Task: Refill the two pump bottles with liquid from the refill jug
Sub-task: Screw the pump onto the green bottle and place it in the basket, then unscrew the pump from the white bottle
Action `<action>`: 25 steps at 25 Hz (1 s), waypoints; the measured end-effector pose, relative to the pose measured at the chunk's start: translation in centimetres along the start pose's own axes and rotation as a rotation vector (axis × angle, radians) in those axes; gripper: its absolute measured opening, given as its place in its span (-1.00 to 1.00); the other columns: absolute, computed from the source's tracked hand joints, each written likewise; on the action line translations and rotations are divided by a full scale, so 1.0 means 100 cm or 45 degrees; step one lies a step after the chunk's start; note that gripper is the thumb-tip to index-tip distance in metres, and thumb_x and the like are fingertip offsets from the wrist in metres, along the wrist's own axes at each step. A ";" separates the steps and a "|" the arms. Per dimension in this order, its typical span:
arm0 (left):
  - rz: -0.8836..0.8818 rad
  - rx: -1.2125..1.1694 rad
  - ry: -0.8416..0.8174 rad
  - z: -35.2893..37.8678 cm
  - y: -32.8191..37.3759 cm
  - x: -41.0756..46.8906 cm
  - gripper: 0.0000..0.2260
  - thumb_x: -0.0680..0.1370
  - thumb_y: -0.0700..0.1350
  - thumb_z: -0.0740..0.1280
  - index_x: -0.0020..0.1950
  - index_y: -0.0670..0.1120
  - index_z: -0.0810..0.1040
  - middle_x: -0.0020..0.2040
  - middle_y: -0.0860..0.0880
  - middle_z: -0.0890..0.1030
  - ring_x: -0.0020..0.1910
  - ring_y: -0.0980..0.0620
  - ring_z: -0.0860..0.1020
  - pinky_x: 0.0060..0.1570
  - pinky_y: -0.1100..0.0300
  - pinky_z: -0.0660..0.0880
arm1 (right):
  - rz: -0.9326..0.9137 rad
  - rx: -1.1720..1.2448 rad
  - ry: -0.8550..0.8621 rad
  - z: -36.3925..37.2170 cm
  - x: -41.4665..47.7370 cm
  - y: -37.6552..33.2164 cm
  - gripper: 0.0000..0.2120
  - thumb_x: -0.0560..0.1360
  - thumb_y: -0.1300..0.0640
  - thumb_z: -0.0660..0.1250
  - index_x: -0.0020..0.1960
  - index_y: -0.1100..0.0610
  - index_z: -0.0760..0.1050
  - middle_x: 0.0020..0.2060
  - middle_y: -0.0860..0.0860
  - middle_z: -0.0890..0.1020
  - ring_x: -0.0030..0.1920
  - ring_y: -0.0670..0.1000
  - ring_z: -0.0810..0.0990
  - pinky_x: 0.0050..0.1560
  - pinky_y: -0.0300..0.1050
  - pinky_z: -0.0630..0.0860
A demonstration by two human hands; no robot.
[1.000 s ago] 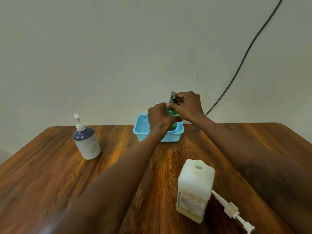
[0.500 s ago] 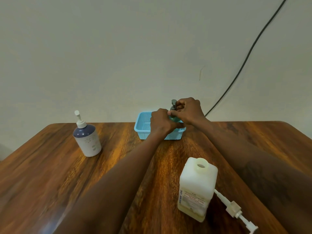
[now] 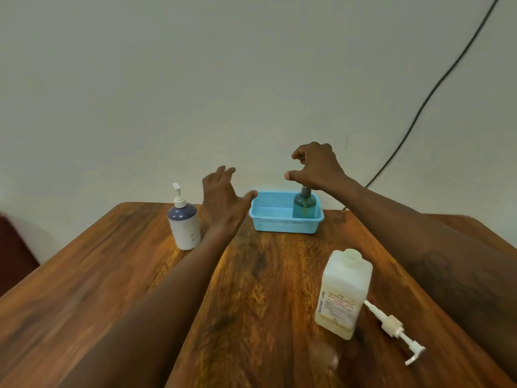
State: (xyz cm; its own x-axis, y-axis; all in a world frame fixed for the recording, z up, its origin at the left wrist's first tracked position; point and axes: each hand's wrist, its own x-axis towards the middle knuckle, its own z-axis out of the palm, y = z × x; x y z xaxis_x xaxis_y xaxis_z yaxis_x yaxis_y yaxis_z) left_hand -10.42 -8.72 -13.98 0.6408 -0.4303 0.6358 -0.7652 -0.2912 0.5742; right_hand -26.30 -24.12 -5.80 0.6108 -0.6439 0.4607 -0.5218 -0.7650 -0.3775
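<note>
A green pump bottle point(image 3: 305, 205) stands upright in the right end of a light blue basket point(image 3: 275, 226). My right hand point(image 3: 316, 166) hovers just above its pump, fingers curled loosely and holding nothing. My left hand point(image 3: 222, 197) is open with fingers spread, between the basket and a white and purple pump bottle point(image 3: 184, 222) that stands at the left. The pale refill jug point(image 3: 342, 292) stands uncapped near the front right, a little yellowish liquid at its bottom. The jug's white pump point(image 3: 394, 329) lies on the table beside it.
Everything rests on a brown wooden table point(image 3: 112, 289) against a plain wall. A black cable point(image 3: 436, 85) runs down the wall at the right. A dark red seat edge point(image 3: 14, 247) shows at the far left.
Both hands have let go of the green bottle, which now stands in the basket. My left hand has moved left and opened; my right hand has lifted off the pump.
</note>
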 end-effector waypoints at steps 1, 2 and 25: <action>-0.037 0.028 0.049 -0.010 -0.009 0.000 -0.23 0.38 0.17 0.58 0.50 -0.05 0.43 0.51 -0.09 0.43 0.50 -0.12 0.31 0.41 -0.03 0.33 | -0.021 0.006 -0.012 0.002 -0.001 -0.014 -0.42 0.31 -0.14 0.59 0.22 0.11 0.60 0.13 0.03 0.66 0.19 0.07 0.58 0.24 0.02 0.53; -0.098 0.056 0.064 -0.018 -0.018 0.001 -0.17 0.36 0.18 0.60 0.54 -0.03 0.36 0.56 -0.10 0.36 0.54 -0.15 0.26 0.46 -0.09 0.28 | -0.047 0.021 -0.039 0.005 -0.002 -0.028 -0.43 0.30 -0.13 0.60 0.22 0.10 0.61 0.13 0.03 0.66 0.19 0.07 0.58 0.24 0.01 0.53; -0.171 -0.222 -0.051 -0.074 -0.027 -0.034 -0.64 0.24 0.00 0.62 -0.05 0.02 0.61 -0.17 0.12 0.59 -0.23 0.11 0.55 -0.31 0.39 0.34 | -0.092 0.471 -0.088 0.075 -0.049 -0.139 -0.42 0.37 -0.23 0.54 0.23 0.12 0.63 0.10 0.03 0.71 0.07 -0.02 0.70 0.13 -0.06 0.65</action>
State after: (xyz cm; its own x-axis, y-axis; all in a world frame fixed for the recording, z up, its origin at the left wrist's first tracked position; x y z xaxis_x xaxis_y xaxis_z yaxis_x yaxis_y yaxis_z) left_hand -10.09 -0.16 -13.88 0.7307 -0.4319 0.5287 -0.6486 -0.1977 0.7350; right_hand -17.55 -10.41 -8.84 0.6836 -0.5775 0.4462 -0.2331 -0.7522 -0.6164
